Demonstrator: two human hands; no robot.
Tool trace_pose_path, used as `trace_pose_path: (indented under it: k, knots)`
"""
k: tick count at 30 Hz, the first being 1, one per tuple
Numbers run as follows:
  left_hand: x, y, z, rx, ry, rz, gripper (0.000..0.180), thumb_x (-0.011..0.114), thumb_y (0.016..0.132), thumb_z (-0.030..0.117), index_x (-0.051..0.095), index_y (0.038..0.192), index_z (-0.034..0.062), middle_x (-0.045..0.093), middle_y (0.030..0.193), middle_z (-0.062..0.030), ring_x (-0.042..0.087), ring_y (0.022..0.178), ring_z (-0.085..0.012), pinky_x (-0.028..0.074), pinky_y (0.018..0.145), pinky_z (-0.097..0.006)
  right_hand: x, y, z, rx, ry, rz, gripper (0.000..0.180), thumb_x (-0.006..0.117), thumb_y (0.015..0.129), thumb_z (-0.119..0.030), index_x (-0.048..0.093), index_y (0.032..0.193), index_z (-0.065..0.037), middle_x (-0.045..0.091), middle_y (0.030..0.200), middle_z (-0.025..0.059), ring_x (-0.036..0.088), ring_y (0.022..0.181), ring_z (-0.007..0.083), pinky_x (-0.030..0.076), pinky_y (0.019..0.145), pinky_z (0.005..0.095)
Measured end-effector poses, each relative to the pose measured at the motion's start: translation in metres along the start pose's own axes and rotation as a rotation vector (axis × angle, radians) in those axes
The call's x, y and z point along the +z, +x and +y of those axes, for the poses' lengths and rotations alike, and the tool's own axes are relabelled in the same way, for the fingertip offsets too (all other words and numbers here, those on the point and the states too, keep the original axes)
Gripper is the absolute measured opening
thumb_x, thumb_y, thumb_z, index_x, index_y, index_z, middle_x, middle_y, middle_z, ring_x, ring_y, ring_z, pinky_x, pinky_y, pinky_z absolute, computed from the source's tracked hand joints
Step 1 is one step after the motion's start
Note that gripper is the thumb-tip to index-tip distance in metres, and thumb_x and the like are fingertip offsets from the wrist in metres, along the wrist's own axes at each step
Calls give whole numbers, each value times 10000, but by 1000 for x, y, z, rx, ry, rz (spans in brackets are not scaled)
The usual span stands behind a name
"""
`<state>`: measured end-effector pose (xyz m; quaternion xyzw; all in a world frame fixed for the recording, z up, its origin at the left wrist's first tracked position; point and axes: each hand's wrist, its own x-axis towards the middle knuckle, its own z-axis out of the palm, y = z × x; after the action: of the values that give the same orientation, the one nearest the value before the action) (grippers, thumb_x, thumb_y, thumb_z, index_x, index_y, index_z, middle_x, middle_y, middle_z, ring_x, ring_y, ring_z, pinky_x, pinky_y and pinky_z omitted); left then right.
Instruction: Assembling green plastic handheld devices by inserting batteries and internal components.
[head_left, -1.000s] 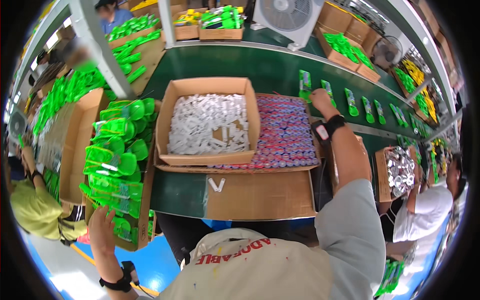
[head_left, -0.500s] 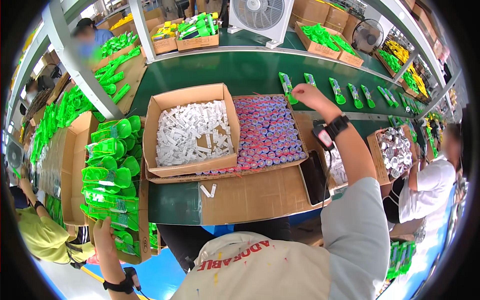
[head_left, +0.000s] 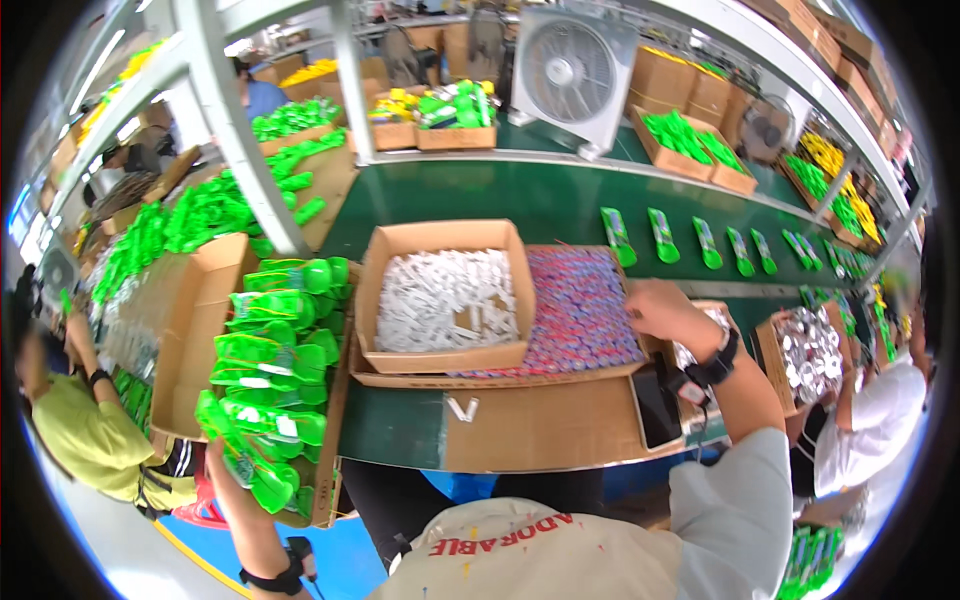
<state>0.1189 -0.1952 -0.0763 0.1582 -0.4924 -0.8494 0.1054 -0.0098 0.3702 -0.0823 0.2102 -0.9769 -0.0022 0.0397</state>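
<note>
My left hand (head_left: 216, 455) is closed on a bright green spoon-shaped plastic housing (head_left: 232, 440), tilted up at the near left of a box of similar housings (head_left: 265, 360) with thin wires; the housing hides most of its fingers. My right hand (head_left: 664, 312) hovers with curled fingers at the right edge of a shallow carton of purple-wrapped cylindrical cells (head_left: 585, 310) with red wires. Whatever its fingertips may hold cannot be made out. A carton of small white plastic parts (head_left: 440, 300) rests partly on the cell carton.
Two white parts (head_left: 462, 409) lie on a cardboard sheet (head_left: 550, 425), near a dark phone-like slab (head_left: 657, 408). Green housings (head_left: 662, 236) line the green belt (head_left: 450, 195). A box of shiny round parts (head_left: 806, 357) stands right. People work on both sides; a fan (head_left: 565, 72) stands behind.
My right hand has come back from the housings on the belt to the cell carton's right edge. My left hand has raised a green housing from the box. The view has shifted.
</note>
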Motion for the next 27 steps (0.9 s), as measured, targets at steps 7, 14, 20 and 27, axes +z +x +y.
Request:
trace_pose_path:
  k: [7, 14, 20, 27]
  knots:
    - [66, -40, -37, -362, -239, -112, 395, 388, 850, 416, 491, 1042, 87, 563, 919, -74, 557, 659, -171, 495, 528, -361, 3, -18, 1, 156, 467, 176, 159, 650, 653, -117, 628, 789, -38, 537, 849, 126, 530, 861, 284, 429, 741, 333]
    - [114, -31, -82, -398, -187, -359, 463, 281, 906, 397, 423, 1195, 64, 527, 1105, -122, 552, 801, -204, 486, 678, -376, -45, -8, -61, 278, 1650, 855, 142, 407, 884, -142, 445, 933, -13, 554, 919, 109, 536, 820, 185, 454, 765, 346]
    - [134, -29, -129, -550, -296, -567, 475, 325, 895, 389, 397, 1223, 53, 506, 1107, -118, 532, 897, -204, 474, 759, -356, -33, -3, -168, 232, 2091, 74, 174, 500, 825, -152, 487, 944, -25, 453, 638, 1, 418, 524, 60, 350, 465, 221]
    - [151, -64, -127, -313, 20, -506, 403, 327, 936, 190, 253, 1314, 71, 508, 1010, -92, 538, 830, -142, 490, 692, -298, 10, 9, -242, 221, 1321, 45, 189, 616, 796, -195, 598, 870, -22, 560, 683, 14, 491, 563, 69, 395, 499, 231]
